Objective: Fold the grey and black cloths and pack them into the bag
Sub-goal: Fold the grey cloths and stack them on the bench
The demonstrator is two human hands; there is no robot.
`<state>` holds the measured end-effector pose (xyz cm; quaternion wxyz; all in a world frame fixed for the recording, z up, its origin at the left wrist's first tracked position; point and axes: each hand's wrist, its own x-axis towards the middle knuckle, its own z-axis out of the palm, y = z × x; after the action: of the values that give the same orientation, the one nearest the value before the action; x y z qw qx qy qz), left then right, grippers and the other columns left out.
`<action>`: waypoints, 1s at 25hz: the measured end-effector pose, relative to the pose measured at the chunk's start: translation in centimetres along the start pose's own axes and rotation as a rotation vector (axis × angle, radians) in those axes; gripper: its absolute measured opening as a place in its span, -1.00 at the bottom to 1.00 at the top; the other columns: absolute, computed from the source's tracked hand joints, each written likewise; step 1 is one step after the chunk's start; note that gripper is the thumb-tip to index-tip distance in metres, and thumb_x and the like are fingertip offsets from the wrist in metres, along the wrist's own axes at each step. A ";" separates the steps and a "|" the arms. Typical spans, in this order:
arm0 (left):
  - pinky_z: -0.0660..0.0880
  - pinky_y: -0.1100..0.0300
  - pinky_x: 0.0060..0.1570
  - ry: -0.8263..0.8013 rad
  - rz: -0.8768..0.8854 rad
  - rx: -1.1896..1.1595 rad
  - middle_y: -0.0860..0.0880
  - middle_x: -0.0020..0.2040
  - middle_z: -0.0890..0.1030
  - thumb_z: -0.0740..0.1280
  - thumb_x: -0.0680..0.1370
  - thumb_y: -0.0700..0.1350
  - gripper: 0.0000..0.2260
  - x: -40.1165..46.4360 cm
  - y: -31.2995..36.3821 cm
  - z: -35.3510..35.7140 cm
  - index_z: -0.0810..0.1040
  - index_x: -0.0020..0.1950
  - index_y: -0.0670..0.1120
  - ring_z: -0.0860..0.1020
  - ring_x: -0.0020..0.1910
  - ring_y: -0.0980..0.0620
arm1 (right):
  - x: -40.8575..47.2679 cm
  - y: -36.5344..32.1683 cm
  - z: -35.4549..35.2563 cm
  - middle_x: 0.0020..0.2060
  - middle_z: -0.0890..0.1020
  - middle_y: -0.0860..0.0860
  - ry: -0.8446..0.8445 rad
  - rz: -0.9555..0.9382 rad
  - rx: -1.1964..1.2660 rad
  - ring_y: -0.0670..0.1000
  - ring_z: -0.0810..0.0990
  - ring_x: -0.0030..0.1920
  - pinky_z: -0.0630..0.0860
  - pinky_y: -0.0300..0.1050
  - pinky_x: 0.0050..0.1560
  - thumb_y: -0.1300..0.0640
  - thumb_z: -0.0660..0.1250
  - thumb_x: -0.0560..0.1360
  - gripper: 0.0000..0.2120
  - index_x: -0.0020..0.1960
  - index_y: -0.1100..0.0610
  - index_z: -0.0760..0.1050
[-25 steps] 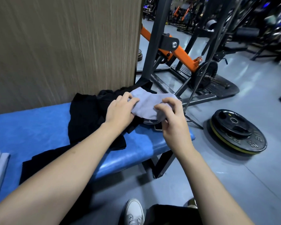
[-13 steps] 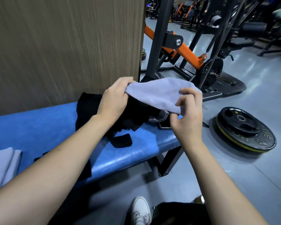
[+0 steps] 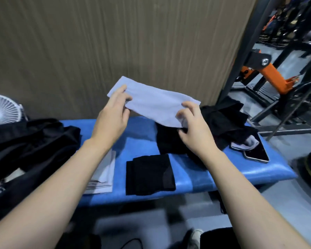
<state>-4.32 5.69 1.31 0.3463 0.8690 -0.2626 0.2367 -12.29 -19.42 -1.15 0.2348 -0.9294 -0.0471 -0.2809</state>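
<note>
Grey and soft, the cloth hangs in the air above the blue bench, stretched between two hands. The left hand pinches its left end with thumb and fingers, and the right hand has its fingers curled around the right end. Under the right hand a heap of black cloths lies rumpled on the bench. In front of that heap sits a black cloth folded into a neat square. Just left of it, partly hidden by the left arm, lies a folded grey cloth. A big black bag slumps at the left end of the bench, with a small white fan behind it. At the right end a phone lies flat, and a bit of grey cloth rests on its top corner. Behind the bench stands a brown wall. Black and orange gym gear stands off to the right. No writing is clear enough to read.
</note>
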 end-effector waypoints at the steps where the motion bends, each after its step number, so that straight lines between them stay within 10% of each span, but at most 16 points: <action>1: 0.45 0.12 0.13 -0.019 -0.031 0.028 0.11 0.57 0.25 0.22 0.61 -0.25 -0.72 -0.8 -1.5 -0.8 0.45 0.30 -0.05 0.48 0.27 0.03 | 0.5 -0.7 1.4 0.35 0.38 -0.04 -0.016 0.002 -0.032 0.01 0.50 0.10 0.55 0.01 -0.06 0.41 0.33 0.33 -0.59 0.13 0.13 0.46; 17: 0.04 0.04 0.55 -0.831 -0.443 0.249 0.10 0.64 -0.10 0.08 0.63 0.28 -0.45 -3.9 -11.1 -1.8 0.16 0.60 0.13 0.01 0.61 -0.02 | 4.2 -2.1 13.0 0.40 0.50 -0.06 -0.381 0.133 -0.115 0.05 0.49 0.35 0.41 -0.14 0.25 0.51 0.14 0.38 -0.48 0.17 0.13 0.61; 25: 0.20 0.15 0.25 -0.507 -0.333 0.335 0.09 0.26 0.37 0.12 0.64 0.21 -0.64 -3.5 -9.9 -1.8 0.47 0.39 0.19 0.29 0.23 -0.01 | 3.1 -2.9 11.7 0.24 0.48 -0.07 -0.204 0.130 -0.076 0.18 0.59 -0.04 0.54 0.10 -0.15 0.46 0.17 0.38 -0.57 0.12 0.11 0.54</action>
<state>-1.20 14.14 -4.30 0.1566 0.9758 -0.1522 -0.0066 -4.47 -11.55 -6.79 0.2110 -0.9625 0.0005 -0.1707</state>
